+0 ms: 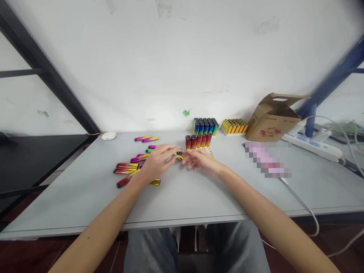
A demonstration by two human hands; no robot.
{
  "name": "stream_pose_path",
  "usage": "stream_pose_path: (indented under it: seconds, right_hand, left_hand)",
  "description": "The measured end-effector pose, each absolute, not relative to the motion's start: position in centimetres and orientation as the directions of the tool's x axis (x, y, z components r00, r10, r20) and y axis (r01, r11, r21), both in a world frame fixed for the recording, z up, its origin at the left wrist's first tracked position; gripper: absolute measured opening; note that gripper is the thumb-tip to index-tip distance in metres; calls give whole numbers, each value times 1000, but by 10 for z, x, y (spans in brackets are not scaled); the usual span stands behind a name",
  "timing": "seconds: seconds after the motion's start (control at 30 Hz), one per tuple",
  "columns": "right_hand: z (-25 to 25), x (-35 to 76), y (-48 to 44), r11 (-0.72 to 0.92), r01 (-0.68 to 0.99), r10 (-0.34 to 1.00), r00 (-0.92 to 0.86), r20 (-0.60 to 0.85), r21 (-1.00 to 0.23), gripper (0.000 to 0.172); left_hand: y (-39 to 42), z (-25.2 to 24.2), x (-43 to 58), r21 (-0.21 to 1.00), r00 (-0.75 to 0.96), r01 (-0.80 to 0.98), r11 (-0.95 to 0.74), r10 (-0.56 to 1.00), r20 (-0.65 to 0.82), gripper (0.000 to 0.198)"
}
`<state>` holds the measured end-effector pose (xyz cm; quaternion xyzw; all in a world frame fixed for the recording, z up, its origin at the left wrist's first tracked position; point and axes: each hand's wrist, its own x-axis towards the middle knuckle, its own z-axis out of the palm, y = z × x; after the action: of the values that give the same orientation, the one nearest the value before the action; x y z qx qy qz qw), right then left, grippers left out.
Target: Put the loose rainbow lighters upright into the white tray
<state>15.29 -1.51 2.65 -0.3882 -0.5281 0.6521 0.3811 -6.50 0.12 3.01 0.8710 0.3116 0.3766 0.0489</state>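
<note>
My left hand (160,161) is closed on a shiny lighter-like stick, its black end (179,153) poking out past the fingertips towards my right hand (200,159). The fingers of that right hand are apart and loosely curled, close to the black end; whether they touch it I cannot tell. A yellow stick (180,158) shows just below the left fingertips. Around and partly under my left hand lie loose metallic sticks, such as a red and gold one (125,171). Behind my right hand, several red sticks (198,141) stand upright in a white holder (209,151), partly hidden by the hand.
Further back stand blue-green sticks (205,127) and a holder of yellow ones (234,127). An open cardboard box (270,123), a power strip (315,146) and a blurred pink phone-like item (264,159) with a white cable (298,199) occupy the right. A white case (109,135) lies back left.
</note>
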Motion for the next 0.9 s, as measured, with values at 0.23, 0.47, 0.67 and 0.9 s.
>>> stream_pose_path:
  seconds: [0.23,0.47,0.67,0.9]
  right_hand:
    - [36,157,-17,-80,-27,941,-331,-67,-996,30]
    - [32,161,-12,-55,-6,954,-295,-51,-998,30]
    - [33,167,-7,-17,-21,959,-282,-10,-1000,32]
    - [40,165,-11,-2,-43,963,-269,10,-999,28]
  left_hand:
    - [23,20,-87,306,515,637,-707,686,513,29]
    - [10,49,-99,381,493,681,-625,777,393,39]
    - [-28,44,-181,307,434,817,-488,871,229,55]
    - [-41,-7,-228,116,393,903,-415,903,173,67]
